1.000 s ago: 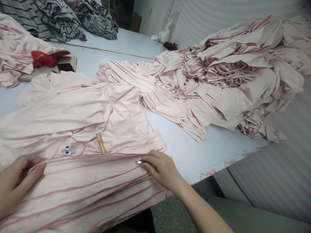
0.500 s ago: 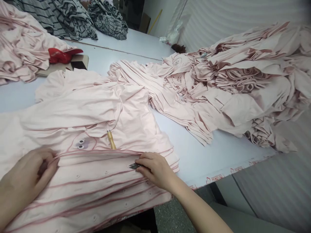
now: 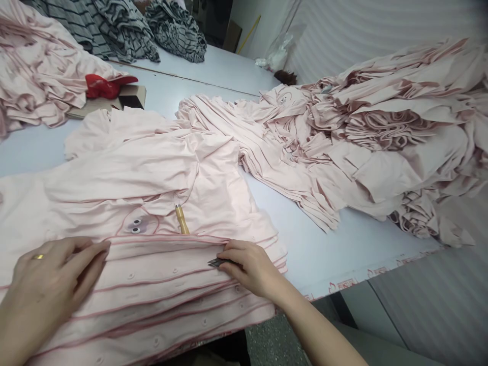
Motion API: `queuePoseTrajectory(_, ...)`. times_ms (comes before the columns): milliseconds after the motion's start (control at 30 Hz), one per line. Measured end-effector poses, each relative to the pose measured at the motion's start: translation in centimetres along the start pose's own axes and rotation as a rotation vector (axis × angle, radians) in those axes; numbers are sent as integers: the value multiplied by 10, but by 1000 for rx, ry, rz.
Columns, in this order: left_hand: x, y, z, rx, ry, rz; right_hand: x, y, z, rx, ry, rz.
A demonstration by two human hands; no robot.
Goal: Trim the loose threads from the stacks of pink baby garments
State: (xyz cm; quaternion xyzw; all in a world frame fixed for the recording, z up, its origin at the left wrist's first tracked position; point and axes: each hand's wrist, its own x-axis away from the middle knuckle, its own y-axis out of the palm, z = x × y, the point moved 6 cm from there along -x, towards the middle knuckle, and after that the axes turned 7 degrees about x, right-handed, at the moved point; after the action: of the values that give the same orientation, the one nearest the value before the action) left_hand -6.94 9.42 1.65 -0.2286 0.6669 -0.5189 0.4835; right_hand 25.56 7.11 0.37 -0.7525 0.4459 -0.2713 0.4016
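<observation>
My left hand (image 3: 53, 279), with a gold ring on one finger, lies at the near left on a thick stack of pale pink garments (image 3: 152, 290) with darker piping and snap buttons. Its fingertips reach the raised hem of the top layer. My right hand (image 3: 247, 267) presses on the same hem further right, holding a small metal blade (image 3: 215, 263) whose tip points left. A wooden-handled tool (image 3: 182, 219) lies on the fabric above the hem. A stuck-on pair of cartoon eyes (image 3: 136, 226) sits left of it.
A large heap of pink garments (image 3: 381, 132) covers the right of the white cutting table (image 3: 335, 269). Another pink pile (image 3: 38, 66) lies at the far left, beside a red cloth (image 3: 104, 86) on cardboard (image 3: 102, 104). Grey striped fabric (image 3: 122, 30) lies at the back.
My left hand has slid right along the hem, and its fingers have straightened. The right hand and blade stay close to the hem. The whole scene has drifted right in the view.
</observation>
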Motion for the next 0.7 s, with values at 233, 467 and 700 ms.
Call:
queuePoseTrajectory(233,-1,-12,6,-57,2,19,2,0,4,-56,99,22)
queuePoseTrajectory(467,-9,-16,53,379,102,-10,-12,7,-23,-81,118,39)
queuePoseTrajectory(700,-14,-15,70,490,72,-27,-29,26,-61,158,-10,-4)
